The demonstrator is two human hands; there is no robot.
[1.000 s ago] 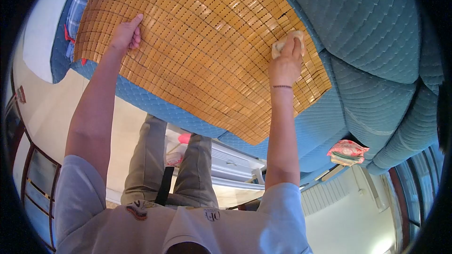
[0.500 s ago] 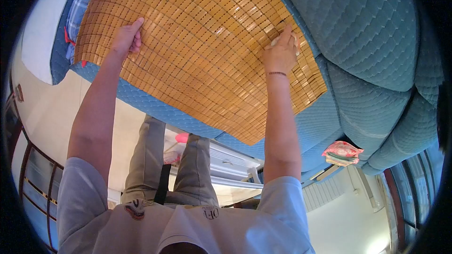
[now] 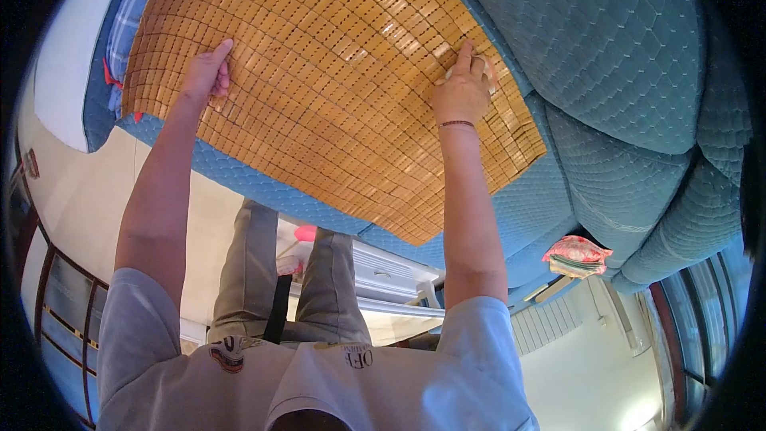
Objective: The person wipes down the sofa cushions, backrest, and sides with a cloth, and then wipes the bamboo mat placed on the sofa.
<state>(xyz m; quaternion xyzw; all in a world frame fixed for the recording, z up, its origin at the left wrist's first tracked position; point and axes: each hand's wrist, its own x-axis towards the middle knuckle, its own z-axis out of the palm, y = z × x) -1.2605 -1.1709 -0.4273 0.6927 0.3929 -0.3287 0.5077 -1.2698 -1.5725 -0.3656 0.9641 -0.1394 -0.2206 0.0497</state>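
Observation:
A bamboo tile mat (image 3: 319,96), golden brown with a dark grid, lies across the blue quilted sofa seat (image 3: 251,175). Toward its left side, my left hand (image 3: 207,74) rests on the tiles, fingers curled in and thumb stretched out, with nothing visible in it. Near the mat's right side, my right hand (image 3: 463,96) presses a whitish cloth (image 3: 490,77) down on the tiles. The cloth shows on both sides of the fingers, and the rest of it is hidden under the hand.
Blue quilted back cushions (image 3: 598,40) rise along the right. A blue checked cloth (image 3: 134,8) lies by the mat's left edge. A red patterned bundle (image 3: 576,256) sits farther along the sofa. Below my arms are my legs and a white drawer unit (image 3: 391,271).
My right hand has slid a little left over the mat with the cloth beneath it. My left hand appears slightly farther left and lower; the whole view has shifted a little too.

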